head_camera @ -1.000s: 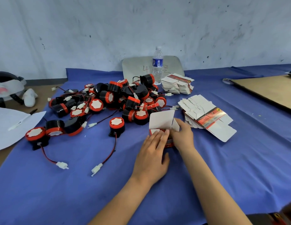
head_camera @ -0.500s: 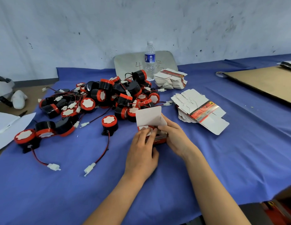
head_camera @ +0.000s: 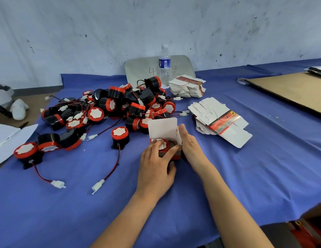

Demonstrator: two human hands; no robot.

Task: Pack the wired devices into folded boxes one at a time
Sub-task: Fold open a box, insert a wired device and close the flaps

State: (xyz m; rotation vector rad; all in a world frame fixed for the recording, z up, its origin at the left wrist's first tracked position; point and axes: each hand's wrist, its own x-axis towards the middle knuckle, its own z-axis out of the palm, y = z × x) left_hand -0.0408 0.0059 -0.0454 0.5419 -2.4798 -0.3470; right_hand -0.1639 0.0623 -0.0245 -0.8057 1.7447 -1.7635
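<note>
1. Task item. I read the folded box [head_camera: 162, 128] near the centre of the worktop [head_camera: 254, 176], on the blue cloth and just in front of the device pile [head_camera: 120, 108]. Its white lid flap stands upright and open. One wired device [head_camera: 164, 146], red with a white face, sits inside the box.

2. Left grip [head_camera: 155, 165]. It is curled round the box. The fingers arch over the open top with their tips on the device, and the thumb lies against the near wall.

3. Right grip [head_camera: 191, 147]. It lies against the right wall of the box, with one digit straight up along the flap edge. The other fingers are hidden behind the box, so I cannot tell whether this grip is spread or closed.

4. Surroundings.
- A single device [head_camera: 119, 136] stands apart from the pile, left of the box, with its red-and-black lead trailing toward me.
- A fanned stack of flat box blanks [head_camera: 218, 120] lies to the right of the box.
- A second stack [head_camera: 188, 86] sits further back, beside a water bottle [head_camera: 164, 67].
- A cardboard sheet [head_camera: 290, 90] covers the far right.
</note>
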